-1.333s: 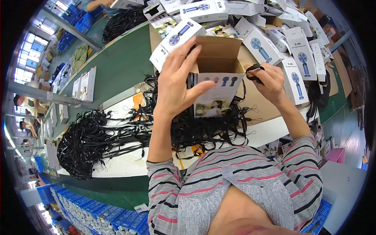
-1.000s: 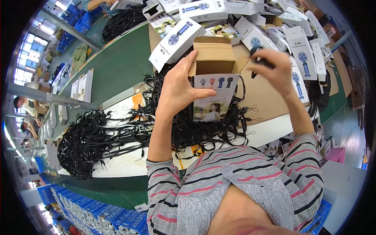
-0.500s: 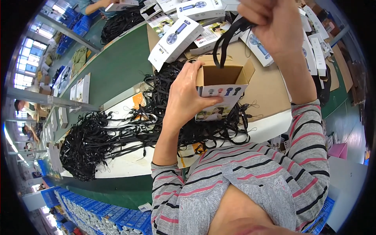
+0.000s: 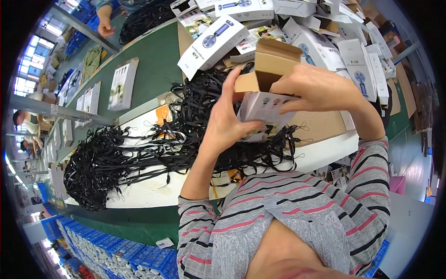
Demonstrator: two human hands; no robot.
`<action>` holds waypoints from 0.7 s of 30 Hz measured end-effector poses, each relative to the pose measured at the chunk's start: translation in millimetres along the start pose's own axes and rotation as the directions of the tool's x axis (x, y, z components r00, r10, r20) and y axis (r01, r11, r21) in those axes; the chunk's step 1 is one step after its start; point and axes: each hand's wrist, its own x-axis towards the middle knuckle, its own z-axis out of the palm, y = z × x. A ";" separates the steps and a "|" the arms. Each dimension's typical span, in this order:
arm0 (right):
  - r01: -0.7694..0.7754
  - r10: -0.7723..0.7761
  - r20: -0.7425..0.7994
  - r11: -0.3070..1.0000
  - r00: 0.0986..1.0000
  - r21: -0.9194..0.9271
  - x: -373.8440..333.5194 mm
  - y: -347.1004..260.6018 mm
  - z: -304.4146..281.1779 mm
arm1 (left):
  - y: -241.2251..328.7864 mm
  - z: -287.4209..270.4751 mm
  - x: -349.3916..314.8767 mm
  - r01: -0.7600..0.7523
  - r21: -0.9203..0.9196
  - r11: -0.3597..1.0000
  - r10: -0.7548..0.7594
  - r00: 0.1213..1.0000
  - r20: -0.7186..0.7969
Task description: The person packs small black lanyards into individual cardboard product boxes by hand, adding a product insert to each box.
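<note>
My left hand (image 4: 220, 118) is wrapped round the side of a small white carton (image 4: 262, 108), its thumb across the printed front. The carton's top is open, with a brown inner flap (image 4: 278, 50) standing up. At that opening is my right hand (image 4: 323, 88), fingers bent into the mouth and thumb against the outside of the front wall. What lies inside the carton is hidden by my right fingers. A tangled heap of black lanyards (image 4: 197, 100) surrounds the carton's left side and base.
More lanyards (image 4: 90, 174) lie bundled at the left on a white board (image 4: 148, 197). Many white fan cartons (image 4: 211, 44) are piled at the back and right. Several cartons (image 4: 123, 86) lie along a green belt (image 4: 151, 69). A co-worker's hand (image 4: 106, 29) hangs beyond it.
My right hand has come down from above to the carton's mouth; the black lanyard it held has gone from sight. A carton now lies on the belt, and the co-worker's hand is empty.
</note>
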 end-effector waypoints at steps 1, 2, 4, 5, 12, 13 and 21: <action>-0.032 0.028 0.090 0.999 0.996 0.043 7.1 2.5 -7.0 | -7.5 0.8 -6.7 0.124 -0.124 0.984 -0.116 0.991 0.073; 0.022 -0.038 0.078 0.980 0.996 0.197 16.0 11.0 -8.0 | -16.8 0.8 -14.3 0.142 -0.052 0.989 -0.137 0.987 0.085; 0.185 -0.174 -0.066 0.880 0.983 0.437 35.6 39.4 -10.0 | -49.0 -2.2 -30.1 0.119 -0.180 0.976 -0.109 0.992 0.061; -0.011 0.086 -0.087 0.768 0.993 0.640 43.7 43.9 -14.6 | -39.0 -13.9 -31.2 0.269 -0.386 0.882 -0.262 0.962 0.070; 0.016 -0.081 -0.528 0.992 0.845 -0.128 160.3 147.0 24.2 | -92.2 -136.7 -15.3 0.207 -0.469 0.859 -0.457 0.723 -0.518; 0.006 -0.097 -0.491 0.983 0.866 -0.183 176.8 147.4 34.3 | -101.9 -155.9 -6.1 0.104 -0.477 0.873 -0.401 0.709 -0.579; -0.069 0.063 -0.029 0.857 0.998 -0.511 252.7 132.6 41.7 | -184.1 -285.8 62.2 0.080 -0.383 0.920 -0.334 0.669 -0.664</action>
